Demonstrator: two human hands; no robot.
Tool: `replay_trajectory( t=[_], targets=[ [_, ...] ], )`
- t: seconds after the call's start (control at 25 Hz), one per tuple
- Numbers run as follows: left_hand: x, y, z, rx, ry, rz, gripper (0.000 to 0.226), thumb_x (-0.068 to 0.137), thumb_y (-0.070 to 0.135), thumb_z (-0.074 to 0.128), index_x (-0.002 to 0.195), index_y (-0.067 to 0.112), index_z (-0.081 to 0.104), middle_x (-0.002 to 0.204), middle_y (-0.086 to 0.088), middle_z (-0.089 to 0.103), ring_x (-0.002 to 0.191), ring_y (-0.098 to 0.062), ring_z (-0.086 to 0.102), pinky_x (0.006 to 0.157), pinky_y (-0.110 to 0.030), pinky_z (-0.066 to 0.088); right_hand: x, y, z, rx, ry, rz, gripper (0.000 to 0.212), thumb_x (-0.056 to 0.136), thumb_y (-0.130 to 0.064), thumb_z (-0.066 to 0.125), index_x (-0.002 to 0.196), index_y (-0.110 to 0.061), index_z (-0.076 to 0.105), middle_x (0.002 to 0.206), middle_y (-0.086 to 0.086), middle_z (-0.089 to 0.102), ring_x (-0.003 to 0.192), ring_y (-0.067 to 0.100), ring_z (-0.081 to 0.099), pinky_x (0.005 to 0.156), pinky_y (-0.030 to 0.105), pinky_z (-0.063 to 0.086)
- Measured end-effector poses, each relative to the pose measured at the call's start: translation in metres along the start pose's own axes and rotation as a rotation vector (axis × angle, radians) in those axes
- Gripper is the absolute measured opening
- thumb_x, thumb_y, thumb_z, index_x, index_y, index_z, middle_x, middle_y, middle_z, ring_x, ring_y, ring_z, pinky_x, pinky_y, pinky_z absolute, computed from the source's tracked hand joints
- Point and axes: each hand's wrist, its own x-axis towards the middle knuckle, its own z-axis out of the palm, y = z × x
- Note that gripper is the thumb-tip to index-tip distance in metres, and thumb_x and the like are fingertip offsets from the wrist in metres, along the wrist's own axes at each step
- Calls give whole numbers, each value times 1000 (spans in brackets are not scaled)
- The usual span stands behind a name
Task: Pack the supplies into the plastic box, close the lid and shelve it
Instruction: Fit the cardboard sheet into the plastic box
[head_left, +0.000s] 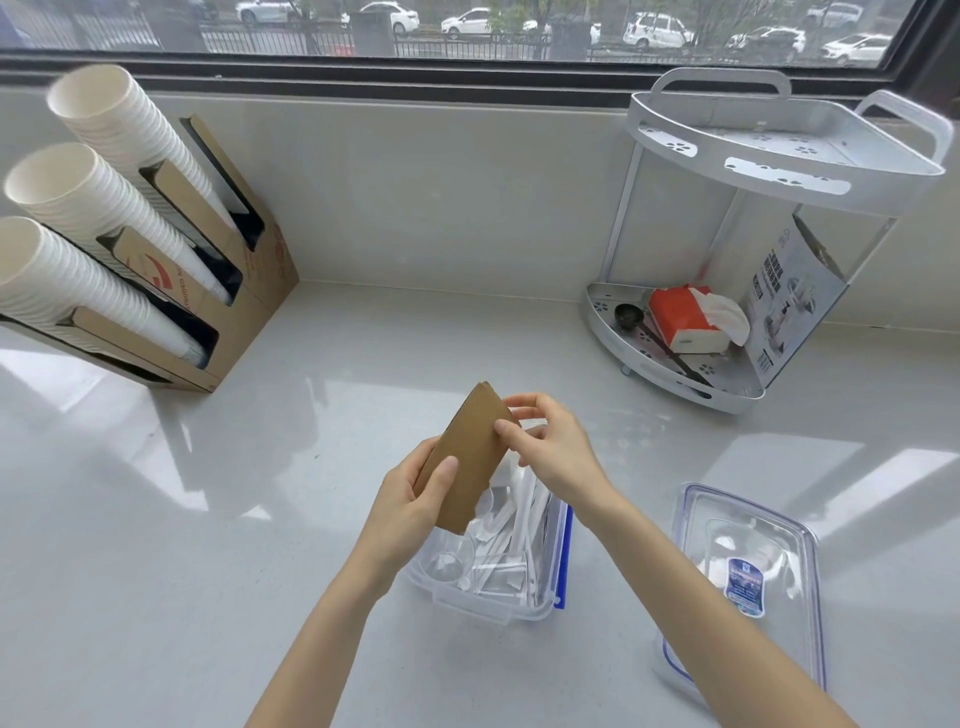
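A flat brown cardboard sleeve (470, 457) is held upright over the clear plastic box (524, 613) near the counter's front. My left hand (410, 499) grips its lower part, thumb across the front. My right hand (550, 441) pinches its upper right edge. The box holds several white wrapped straws and clear plastic spoons (498, 540). Its clear lid (748, 582), with blue seal and a blue label, lies flat on the counter to the right.
A white two-tier corner shelf (779, 150) stands at the back right, its lower tier holding a red tissue pack (685, 317), a black scoop and a printed box. A cardboard dispenser with paper cup stacks (104, 239) stands at the left. A window runs behind.
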Motion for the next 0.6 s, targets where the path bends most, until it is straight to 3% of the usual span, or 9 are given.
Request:
replay_trajectory(
  t=[0.16,0.32,0.48,0.6],
  targets=[
    [2,-3,-11,67,37,-10,19,93,17,43,94,31,55,95,-6,67,81,-24,65,70,-35,56,3,-4,9,-24,-51,-25,18,85,-21,59,103,-21,55,104,2,58,83,19,58,81,39,53],
    [6,-9,-22,150,182,9,17,93,18,42,95,31,54,91,5,64,84,-20,62,72,-31,50,-3,0,18,-123,-69,-43,27,90,-22,53,116,-13,52,112,5,57,83,15,56,64,16,46],
    [5,-14,-29,175,261,-14,17,93,16,41,96,28,53,85,13,61,80,-11,58,69,-25,45,-16,14,26,-460,-269,-94,27,89,-25,52,111,-10,57,114,8,60,86,14,53,77,23,42],
    [2,-18,-29,186,272,-42,15,93,17,40,100,23,52,86,12,61,80,-10,58,68,-24,45,-24,23,37,-667,-370,-86,34,86,-31,54,115,-12,54,118,6,55,103,21,53,85,31,43]
  ],
)
